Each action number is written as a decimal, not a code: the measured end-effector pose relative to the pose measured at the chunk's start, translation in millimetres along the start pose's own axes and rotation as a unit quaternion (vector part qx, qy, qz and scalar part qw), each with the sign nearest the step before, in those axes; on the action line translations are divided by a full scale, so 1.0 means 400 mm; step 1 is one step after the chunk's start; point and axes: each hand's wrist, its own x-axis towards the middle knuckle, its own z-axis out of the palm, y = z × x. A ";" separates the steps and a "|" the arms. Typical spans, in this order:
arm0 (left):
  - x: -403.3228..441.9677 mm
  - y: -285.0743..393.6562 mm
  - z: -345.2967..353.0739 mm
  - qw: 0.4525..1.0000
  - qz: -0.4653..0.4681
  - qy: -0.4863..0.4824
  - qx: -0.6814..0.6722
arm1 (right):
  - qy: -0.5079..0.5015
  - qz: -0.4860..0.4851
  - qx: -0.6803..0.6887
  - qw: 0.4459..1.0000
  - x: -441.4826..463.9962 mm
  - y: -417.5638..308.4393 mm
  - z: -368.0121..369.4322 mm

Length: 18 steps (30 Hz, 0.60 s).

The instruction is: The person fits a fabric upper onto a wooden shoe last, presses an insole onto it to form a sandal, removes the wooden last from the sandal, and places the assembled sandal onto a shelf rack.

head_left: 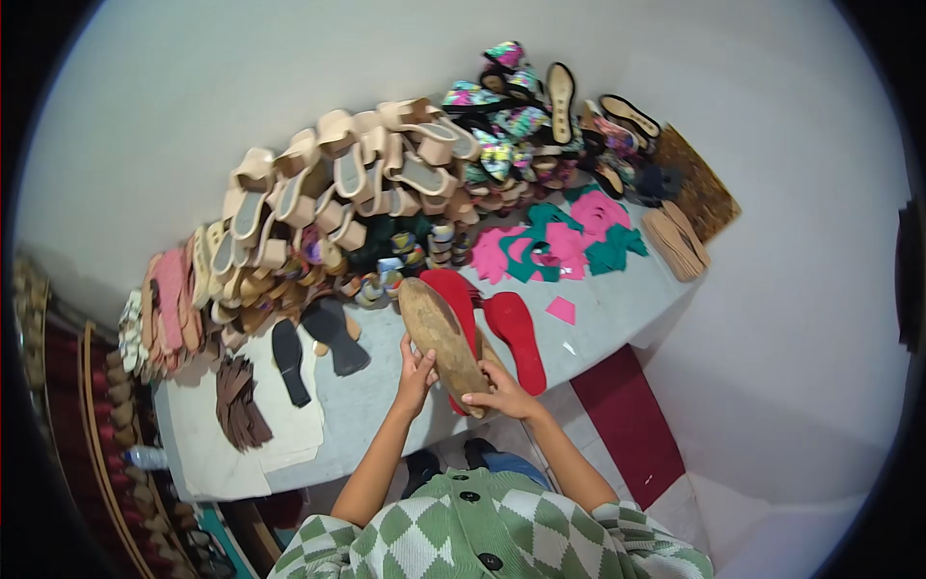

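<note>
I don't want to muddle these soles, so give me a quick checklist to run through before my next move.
1. Left hand and right hand both on the tan shoe-shaped piece: ok.
2. Bare red sole resting on the table: ok.
3. Other red sole fully in sight: not ok, the tan piece covers part of it.
4. Brown strips apart from the red soles: ok.
5. Loose pink scrap off the red soles: ok.
6. Far side of the tan piece undamaged: cannot tell, hidden.
</note>
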 end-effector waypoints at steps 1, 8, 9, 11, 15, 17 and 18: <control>-0.018 0.006 -0.039 1.000 -0.008 0.020 -0.011 | -0.009 0.004 -0.045 0.999 0.021 0.004 0.033; -0.201 -0.077 -0.253 0.970 -0.050 0.237 -0.013 | -0.185 0.076 -0.120 0.972 0.129 0.143 0.247; -0.222 -0.088 -0.268 0.968 -0.049 0.245 -0.011 | -0.213 0.081 -0.140 0.963 0.131 0.144 0.263; -0.247 -0.124 -0.301 0.964 -0.050 0.260 -0.008 | -0.267 0.091 -0.180 0.942 0.131 0.150 0.286; -0.236 -0.193 -0.323 0.963 -0.001 0.262 0.064 | -0.239 0.021 -0.188 0.952 0.109 0.135 0.295; -0.202 -0.191 -0.315 0.966 -0.001 0.239 0.097 | -0.234 0.056 -0.110 0.964 0.113 0.171 0.283; -0.184 -0.197 -0.306 0.962 0.012 0.239 0.133 | -0.229 0.074 -0.071 0.968 0.117 0.197 0.274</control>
